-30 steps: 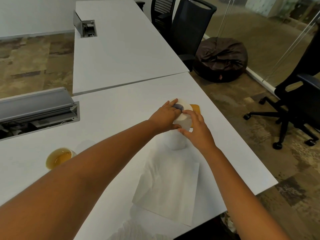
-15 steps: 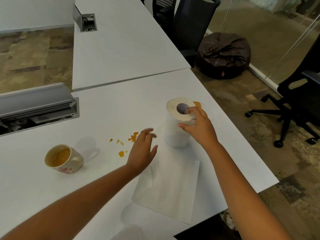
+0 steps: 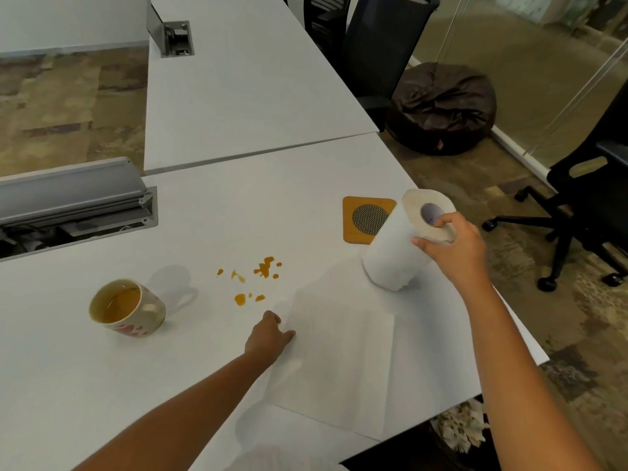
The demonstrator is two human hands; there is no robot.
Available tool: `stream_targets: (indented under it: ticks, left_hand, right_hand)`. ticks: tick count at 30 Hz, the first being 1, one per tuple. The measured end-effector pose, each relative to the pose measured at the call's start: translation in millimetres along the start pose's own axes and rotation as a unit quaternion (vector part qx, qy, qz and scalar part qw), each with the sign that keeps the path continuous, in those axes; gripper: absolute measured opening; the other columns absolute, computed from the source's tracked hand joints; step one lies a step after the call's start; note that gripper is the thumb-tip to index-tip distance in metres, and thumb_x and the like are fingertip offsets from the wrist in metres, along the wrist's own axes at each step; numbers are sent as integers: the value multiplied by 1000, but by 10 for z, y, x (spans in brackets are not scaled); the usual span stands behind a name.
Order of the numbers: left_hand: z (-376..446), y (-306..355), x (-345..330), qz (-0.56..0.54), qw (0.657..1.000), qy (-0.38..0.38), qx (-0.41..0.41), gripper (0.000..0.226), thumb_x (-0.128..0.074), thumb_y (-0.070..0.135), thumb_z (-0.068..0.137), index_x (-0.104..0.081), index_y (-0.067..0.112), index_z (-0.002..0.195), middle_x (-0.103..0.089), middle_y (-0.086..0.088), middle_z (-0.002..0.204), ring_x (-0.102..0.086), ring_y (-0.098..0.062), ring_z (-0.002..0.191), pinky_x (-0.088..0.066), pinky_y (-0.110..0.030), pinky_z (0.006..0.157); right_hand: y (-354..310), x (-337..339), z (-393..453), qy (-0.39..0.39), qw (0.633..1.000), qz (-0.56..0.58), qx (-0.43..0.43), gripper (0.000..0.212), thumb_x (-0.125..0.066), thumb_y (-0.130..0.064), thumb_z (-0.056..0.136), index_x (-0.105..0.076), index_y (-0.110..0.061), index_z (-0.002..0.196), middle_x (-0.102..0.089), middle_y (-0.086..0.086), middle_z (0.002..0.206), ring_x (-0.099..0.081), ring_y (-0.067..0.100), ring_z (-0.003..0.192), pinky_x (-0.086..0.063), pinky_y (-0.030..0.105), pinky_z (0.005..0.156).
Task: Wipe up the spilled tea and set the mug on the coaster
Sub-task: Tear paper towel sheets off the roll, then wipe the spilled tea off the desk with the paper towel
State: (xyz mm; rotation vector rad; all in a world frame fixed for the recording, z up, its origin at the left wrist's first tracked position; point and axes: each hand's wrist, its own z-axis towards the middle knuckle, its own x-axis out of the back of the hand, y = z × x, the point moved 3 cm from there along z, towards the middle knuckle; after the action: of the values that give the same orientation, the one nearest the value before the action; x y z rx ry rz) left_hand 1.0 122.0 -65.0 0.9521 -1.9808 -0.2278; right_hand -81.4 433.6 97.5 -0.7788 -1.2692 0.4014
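A paper towel roll (image 3: 404, 246) is gripped at its top end by the right hand (image 3: 452, 248), a fingertip hooked into the core, and the roll is tilted away from the sheet (image 3: 339, 362) that trails from it across the white bench (image 3: 238, 205). The near-left edge of that sheet is pressed down by the left hand (image 3: 268, 338), fingers curled flat against the paper. The step in hand is judged to be the tearing-off of a sheet, so no wiping has been done yet: the spilled tea (image 3: 261, 273) lies as scattered amber drops just beyond the left hand, between the sheet and the mug (image 3: 127, 309). The mug is seen upright, well to the left, with some tea inside, and apart from the coaster (image 3: 353, 229), which sits partly hidden behind the roll on the right. Next, a clean tear along the perforation is called for, the sheet being held firm while the roll is pulled away, after which the drops can be blotted.
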Motion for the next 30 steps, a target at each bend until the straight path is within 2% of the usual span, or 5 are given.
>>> stream_targets:
  ticks: [6, 11, 17, 24, 30]
  left_hand:
    - [28, 5, 7, -32, 999, -15, 4, 19, -64, 23, 83, -50, 23, 70, -62, -2, 86, -59, -18, 80, -49, -32, 76]
    - [-6, 53, -36, 10, 999, -38, -11, 27, -65, 35, 81, -45, 24, 67, -52, 8, 75, -51, -13, 77, -39, -22, 66]
    - [-29, 53, -77, 5, 999, -35, -8, 28, -62, 16, 81, -46, 23, 59, -56, 3, 78, -52, -14, 77, -40, -24, 68]
    - [-54, 79, 26, -91, 995, -34, -3, 28, -57, 9, 81, -47, 18, 57, -55, 2, 65, -51, -13, 63, -42, -21, 57]
    - [-48, 102, 390, -212, 977, 12, -12, 15, -55, 7, 84, -47, 13, 71, -58, -4, 73, -56, -21, 71, -50, -30, 66]
  right_hand:
    - [266, 299, 40, 28, 997, -56, -50, 39, -77, -37, 72, -50, -28, 99, -51, 11, 127, -48, 22, 97, -43, 30, 73]
    - [293, 341, 66, 38, 993, -87, -71, 51, -74, -36, 75, -49, -21, 116, -45, 14, 134, -49, 35, 114, -45, 36, 81]
    - [220, 304, 60, 53, 992, -90, -64, 62, -74, -38, 74, -45, -21, 126, -29, 10, 149, -39, 34, 129, -45, 45, 95]
    - [-158, 268, -262, 223, 963, -32, 150, 44, -65, -42, 81, -50, -22, 116, -42, 7, 142, -40, 26, 128, -43, 36, 91]
    - [-226, -295, -613, 66, 969, -44, 233, 38, -64, -32, 81, -58, -11, 112, -55, 13, 130, -48, 29, 125, -31, 29, 102]
